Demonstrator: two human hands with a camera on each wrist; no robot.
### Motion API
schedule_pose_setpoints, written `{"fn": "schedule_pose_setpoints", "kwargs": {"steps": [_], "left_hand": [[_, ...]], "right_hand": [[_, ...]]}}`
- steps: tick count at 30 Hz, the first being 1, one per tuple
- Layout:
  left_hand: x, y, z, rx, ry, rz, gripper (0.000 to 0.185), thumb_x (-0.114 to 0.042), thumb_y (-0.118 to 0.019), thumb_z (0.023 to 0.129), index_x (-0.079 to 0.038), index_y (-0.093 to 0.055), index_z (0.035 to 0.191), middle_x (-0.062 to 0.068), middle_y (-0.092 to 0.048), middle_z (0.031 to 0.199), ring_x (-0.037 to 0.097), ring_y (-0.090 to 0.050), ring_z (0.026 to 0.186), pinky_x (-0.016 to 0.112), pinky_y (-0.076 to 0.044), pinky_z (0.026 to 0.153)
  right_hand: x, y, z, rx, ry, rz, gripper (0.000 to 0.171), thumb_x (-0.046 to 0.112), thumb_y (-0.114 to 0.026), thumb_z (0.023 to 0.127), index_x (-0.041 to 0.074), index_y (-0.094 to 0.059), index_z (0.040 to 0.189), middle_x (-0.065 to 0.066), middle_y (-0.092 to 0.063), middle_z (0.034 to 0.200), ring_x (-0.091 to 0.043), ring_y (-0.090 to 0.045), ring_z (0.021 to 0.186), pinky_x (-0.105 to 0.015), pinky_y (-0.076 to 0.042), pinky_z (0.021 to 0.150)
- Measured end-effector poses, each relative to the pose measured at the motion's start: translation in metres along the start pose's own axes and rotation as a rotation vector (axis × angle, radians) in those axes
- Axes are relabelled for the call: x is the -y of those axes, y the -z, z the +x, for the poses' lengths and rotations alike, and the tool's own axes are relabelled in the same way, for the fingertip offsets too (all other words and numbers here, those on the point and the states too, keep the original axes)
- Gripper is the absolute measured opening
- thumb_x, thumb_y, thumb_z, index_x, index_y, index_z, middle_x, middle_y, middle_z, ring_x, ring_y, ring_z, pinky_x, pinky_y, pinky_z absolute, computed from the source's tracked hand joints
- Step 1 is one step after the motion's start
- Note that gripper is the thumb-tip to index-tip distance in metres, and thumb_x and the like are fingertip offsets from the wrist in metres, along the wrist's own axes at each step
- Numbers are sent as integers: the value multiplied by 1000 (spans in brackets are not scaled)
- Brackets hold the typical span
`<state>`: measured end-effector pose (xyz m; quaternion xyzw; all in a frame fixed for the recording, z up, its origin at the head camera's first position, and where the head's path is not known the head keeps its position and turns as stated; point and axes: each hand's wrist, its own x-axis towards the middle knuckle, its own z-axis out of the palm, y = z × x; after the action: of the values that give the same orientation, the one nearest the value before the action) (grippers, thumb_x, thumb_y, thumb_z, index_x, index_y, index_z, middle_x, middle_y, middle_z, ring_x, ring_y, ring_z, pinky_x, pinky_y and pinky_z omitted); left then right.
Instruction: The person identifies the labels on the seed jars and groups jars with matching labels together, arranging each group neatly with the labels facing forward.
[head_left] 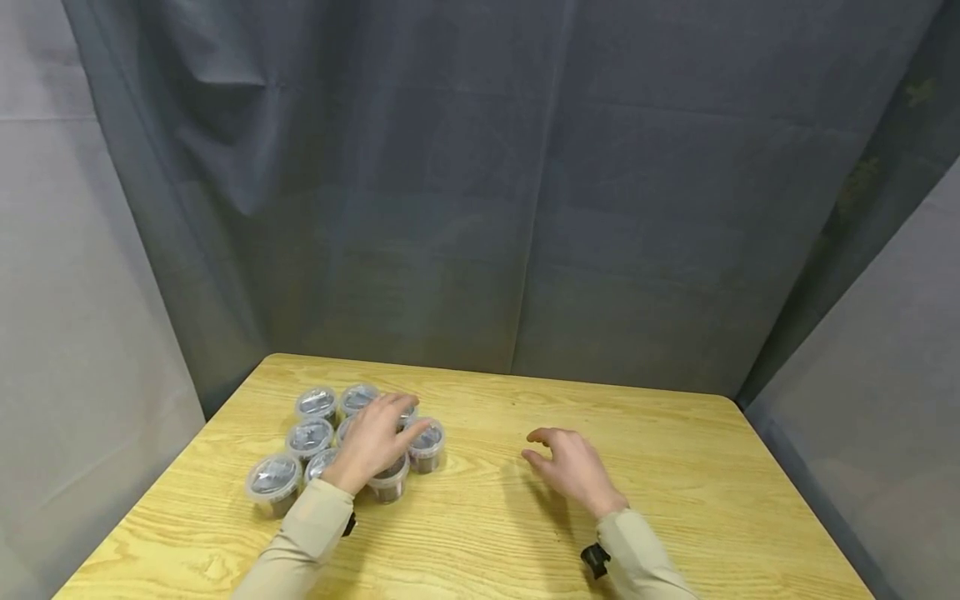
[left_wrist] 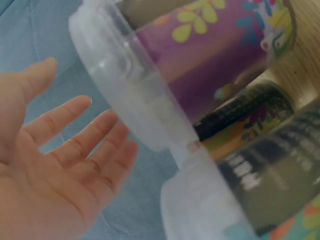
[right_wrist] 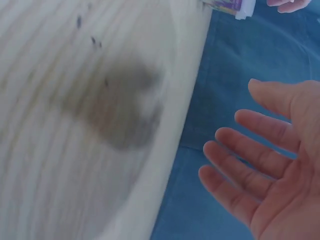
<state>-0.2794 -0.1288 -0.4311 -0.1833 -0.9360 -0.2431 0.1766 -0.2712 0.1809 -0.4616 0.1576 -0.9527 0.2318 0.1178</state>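
Observation:
Several small round plastic tubs with clear lids stand grouped on the left of the wooden table. My left hand (head_left: 377,442) is over the group with its fingers spread, hiding part of the tubs beneath. In the left wrist view that hand (left_wrist: 75,160) shows relaxed fingers close to the pale lid (left_wrist: 125,75) of a tub with a purple floral label (left_wrist: 205,55). Another lidded tub (left_wrist: 200,205) is beside it. My right hand (head_left: 573,468) hovers over the table to the right of the tubs, fingers loosely bent and holding nothing; the right wrist view shows its empty palm (right_wrist: 285,185).
The light wooden table (head_left: 480,542) has its far edge close to a dark grey curtain (head_left: 450,208). Paler cloth panels hang at the left (head_left: 90,292) and right (head_left: 885,375). One tub (head_left: 274,479) stands at the group's near left corner, another (head_left: 427,446) at its right side.

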Motion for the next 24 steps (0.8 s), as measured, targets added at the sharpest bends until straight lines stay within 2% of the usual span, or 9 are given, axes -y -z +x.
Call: {"fn": "schedule_pose_setpoints", "kwargs": {"steps": [4,8,14,18,24], "left_hand": [[2,-2,1,-6,-2,-15,33,-28,-72,90,-7,-69,115,12,-68,120,32,-63,112,50,-53,93],[2,-3,-1,25,10,-10,26,-24,-76,86,-7,-72,105,10,-70,111,28,-65,103,45,-56,84],[6,-8,-2,67,5,6,14,-22,-78,84,-11,-75,93,5,-71,94,17,-62,81,35,-53,68],[7,-9,-4,97,14,2,14,-26,-80,82,-15,-72,86,3,-66,88,13,-52,71,30,-44,59],[8,-10,-7,133,18,-20,21,-32,-82,79,-16,-68,82,2,-60,89,12,-48,69,29,-43,58]], "right_hand": [[4,-10,3,10,12,47,24,23,-72,89,8,-73,108,-7,-74,105,-26,-69,98,-43,-58,82],[12,-20,6,28,58,86,20,21,-71,90,7,-74,105,-5,-74,100,-23,-70,93,-40,-58,78],[28,-32,13,77,138,108,16,17,-69,92,8,-74,104,-2,-74,100,-16,-69,89,-31,-57,75],[40,-40,20,128,181,137,23,16,-68,93,8,-70,115,-5,-72,112,-17,-70,90,-28,-58,75],[56,-50,29,186,232,193,44,15,-65,95,14,-55,138,-6,-60,135,-23,-69,100,-27,-58,79]]}}
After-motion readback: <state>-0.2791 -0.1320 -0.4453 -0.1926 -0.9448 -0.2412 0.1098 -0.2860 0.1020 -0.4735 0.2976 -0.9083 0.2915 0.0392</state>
